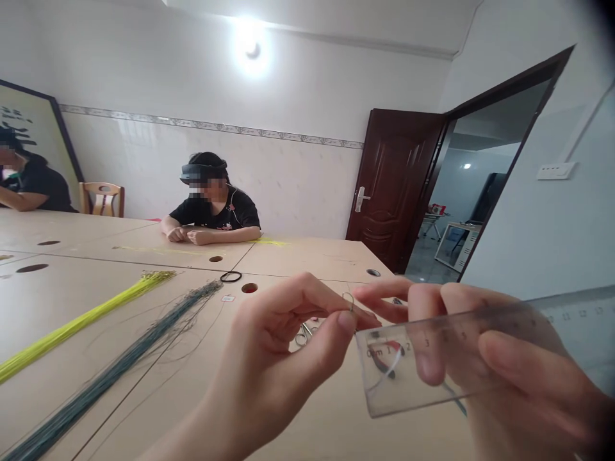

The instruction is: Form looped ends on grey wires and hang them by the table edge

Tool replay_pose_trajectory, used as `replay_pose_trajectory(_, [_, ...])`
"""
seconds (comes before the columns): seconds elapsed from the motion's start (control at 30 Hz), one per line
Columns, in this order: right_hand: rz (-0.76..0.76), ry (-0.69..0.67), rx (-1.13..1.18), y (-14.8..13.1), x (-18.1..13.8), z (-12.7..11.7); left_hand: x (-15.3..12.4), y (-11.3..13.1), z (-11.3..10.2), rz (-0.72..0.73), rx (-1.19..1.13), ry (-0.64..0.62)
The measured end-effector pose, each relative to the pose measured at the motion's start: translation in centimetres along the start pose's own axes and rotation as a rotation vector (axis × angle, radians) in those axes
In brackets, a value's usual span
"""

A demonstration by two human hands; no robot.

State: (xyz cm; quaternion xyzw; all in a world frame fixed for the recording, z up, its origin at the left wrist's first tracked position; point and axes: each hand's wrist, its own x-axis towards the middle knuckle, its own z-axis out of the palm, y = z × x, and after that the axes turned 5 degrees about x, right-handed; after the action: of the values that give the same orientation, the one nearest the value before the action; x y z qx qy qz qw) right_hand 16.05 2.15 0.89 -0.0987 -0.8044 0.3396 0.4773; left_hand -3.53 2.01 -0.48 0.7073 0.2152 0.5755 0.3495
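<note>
My left hand (283,371) is raised above the table, thumb and index finger pinched on a thin cord (351,297); a small loop of it stands up past the fingertips. A clear plastic ruler (384,400) is gripped in my right hand (521,368), thumb on the near face and fingers behind. The ruler's zero end is close to my left fingertips. Scissors (301,337) lie on the table, partly hidden behind my left hand. Through the ruler a curved black-and-red thing shows, its kind unclear.
On the left of the table (298,259) lie a bundle of yellow cords (91,320) and a bundle of dark green cords (110,371). A black ring (231,276) is near a round table hole. One person (216,205) sits opposite, forearms on the table; another (38,182) sits far left.
</note>
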Motion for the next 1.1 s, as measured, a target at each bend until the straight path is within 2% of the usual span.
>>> replay_pose_trajectory(0.13, [0.101,0.048,0.146,0.1,0.1,0.5,-0.1,-0.3,0.1,0.046,0.124,0.040])
replay_pose_trajectory(0.3, [0.055,0.105,0.361,0.6,-0.4,1.1,-0.3,-0.2,0.0,0.125,0.098,-0.035])
replay_pose_trajectory(0.4, [0.046,0.093,0.418,0.6,-0.7,1.1,-0.5,0.0,0.1,0.126,0.101,-0.027])
replay_pose_trajectory(0.83, [0.106,0.114,0.323,-0.8,0.0,1.5,-0.4,0.2,0.2,0.099,0.080,-0.024])
replay_pose_trajectory(1.1, [0.116,0.148,0.384,-0.4,0.0,1.4,-0.6,0.3,0.3,0.102,0.004,-0.039])
